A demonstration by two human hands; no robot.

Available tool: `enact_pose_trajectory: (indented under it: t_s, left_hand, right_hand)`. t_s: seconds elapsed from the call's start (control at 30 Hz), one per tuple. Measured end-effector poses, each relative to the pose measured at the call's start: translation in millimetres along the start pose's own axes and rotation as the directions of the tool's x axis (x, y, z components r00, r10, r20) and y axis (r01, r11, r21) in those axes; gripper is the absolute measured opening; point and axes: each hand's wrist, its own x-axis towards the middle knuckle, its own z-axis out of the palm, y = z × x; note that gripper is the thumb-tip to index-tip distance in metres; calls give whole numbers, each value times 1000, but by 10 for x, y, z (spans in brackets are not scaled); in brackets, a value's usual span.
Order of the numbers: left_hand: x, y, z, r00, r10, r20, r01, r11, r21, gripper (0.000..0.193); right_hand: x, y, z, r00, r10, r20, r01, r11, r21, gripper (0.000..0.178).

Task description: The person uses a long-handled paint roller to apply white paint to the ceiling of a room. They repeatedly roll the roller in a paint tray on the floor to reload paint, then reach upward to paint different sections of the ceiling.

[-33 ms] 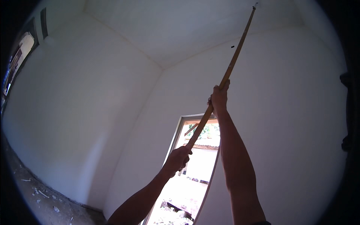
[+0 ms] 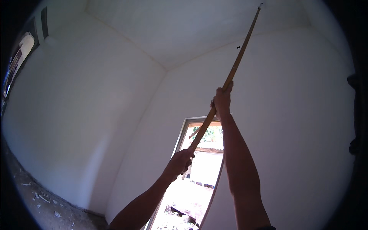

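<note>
A long brown wooden pole [image 2: 238, 57] slants up and to the right across my view. My left hand [image 2: 179, 163] is closed around its lower end, in front of the bright doorway. Higher up, my right hand [image 2: 222, 101] grips the same pole, fingers wrapped round it. At the pole's far end is a small fitting [image 2: 259, 7], up against the pale ceiling. It is too small to make out in detail.
Pale walls [image 2: 96, 96] meet the ceiling [image 2: 161, 27] above. Ahead stands an open doorway [image 2: 203, 165] with bright daylight. A small dark spot [image 2: 238, 47] marks the far wall. Debris litters the floor [image 2: 50, 207] at lower left; a window opening [image 2: 21, 53] is at upper left.
Both hands and the pole have shifted very slightly to the left. My grip on the pole is unchanged.
</note>
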Motion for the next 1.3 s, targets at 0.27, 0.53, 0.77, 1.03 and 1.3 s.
enact_pose_trajectory:
  t_s: [0.27, 0.53, 0.77, 1.03, 1.3]
  left_hand:
    - [9, 42, 172, 994, -6, -109, 14, 998, 67, 50]
    - [232, -134, 17, 995, 43, -91, -37, 997, 63, 50]
    - [325, -116, -36, 985, 18, -171, 8, 988, 153, 51]
    - [371, -168, 60, 972, 6, -237, 42, 980, 196, 54]
    - [453, -188, 24, 960, -40, -277, 93, 979, 180, 52]
  right_hand:
    - [93, 62, -12, 997, 22, 77, -26, 999, 45, 74]
    - [190, 288, 42, 996, 4, 87, -10, 998, 70, 78]
    - [291, 499, 117, 996, 16, 89, -33, 981, 190, 77]
    - [361, 633, 104, 982, 95, 165, -122, 979, 164, 76]
    - [441, 812, 217, 971, 133, 198, -166, 972, 164, 76]
